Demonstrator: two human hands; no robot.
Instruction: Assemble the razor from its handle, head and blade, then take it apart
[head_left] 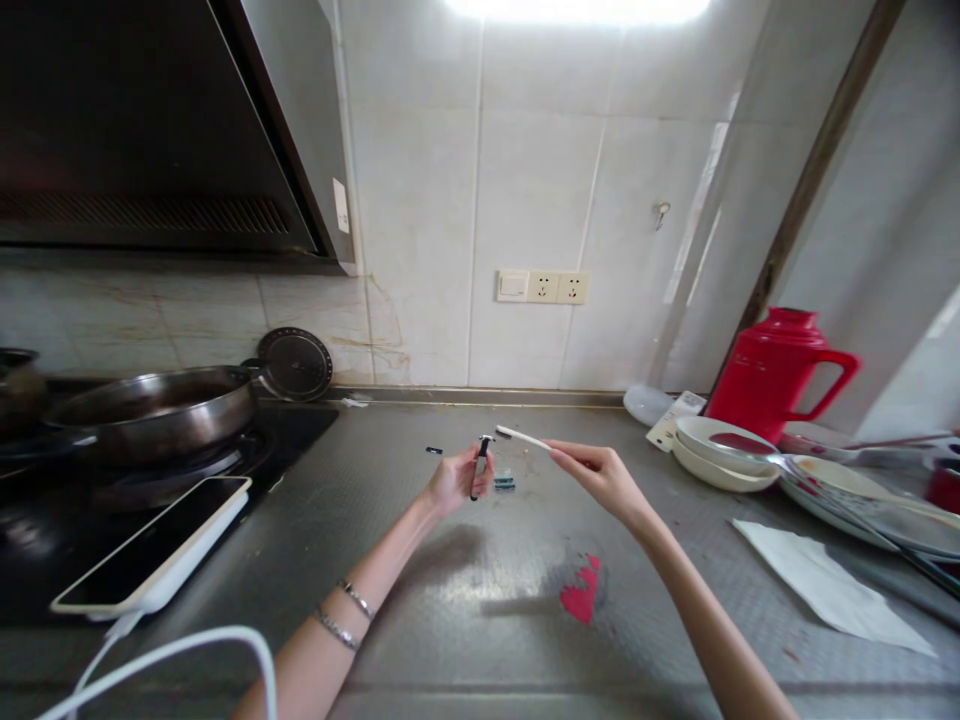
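My left hand [456, 478] is closed around a small black-handled razor [481, 468], its T-shaped head pointing up. In my right hand [596, 475] is a white toothbrush [523, 438], pinched near its handle end. The toothbrush's dark bristle end points left and lies close to the razor's head; whether they touch I cannot tell. Behind my left hand, a few small teal-and-dark pieces [504, 483] lie on the metal counter [517, 640]. A small black piece [433, 450] rests to the left of that hand.
To the left, a steel pan [161, 408] sits on the stove, with a phone [161, 545] and its white cable [225, 632] in front. Stacked bowls [724, 470], plates, a white tissue [829, 585] and a red thermos jug [776, 375] occupy the right side. A red patch [581, 593] marks the counter.
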